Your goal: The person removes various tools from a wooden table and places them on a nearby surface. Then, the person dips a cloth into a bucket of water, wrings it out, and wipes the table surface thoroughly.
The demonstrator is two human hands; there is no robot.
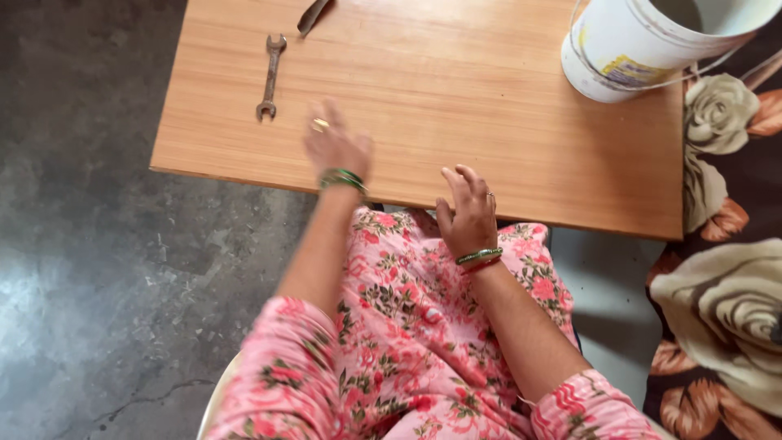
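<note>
Rusty steel is what the left hand (pixel 334 147) is nearest to: a double-ended open wrench (pixel 270 77) lying flat on the wooden table (pixel 456 98), up at about 10 o'clock from that hand and clearly apart from it, nothing touching yet. The hand looks blurred, fingers loosely spread and empty, with a ring and green bangles on the wrist. The right hand (pixel 468 213) rests at the near edge of the table, fingers curled a bit over the lip, holding nothing either. If the reach is for the wrench, I'd say the clean way is to come down on the middle of the shank, since it lies nearly along the 12-to-6 line, and pinch it across the narrow sides with thumb and fingers rather than scrabbling at one jaw end. It sits flat on a smooth top, so sliding it a touch toward the edge may help get a fingertip under. Keeping the right hand braced on the edge seems sensible. There's another dark metal tool (pixel 313 15) at 12 o'clock from the wrench, half out of view, and a white bucket (pixel 635 49) way over at 2 o'clock, well clear.
</note>
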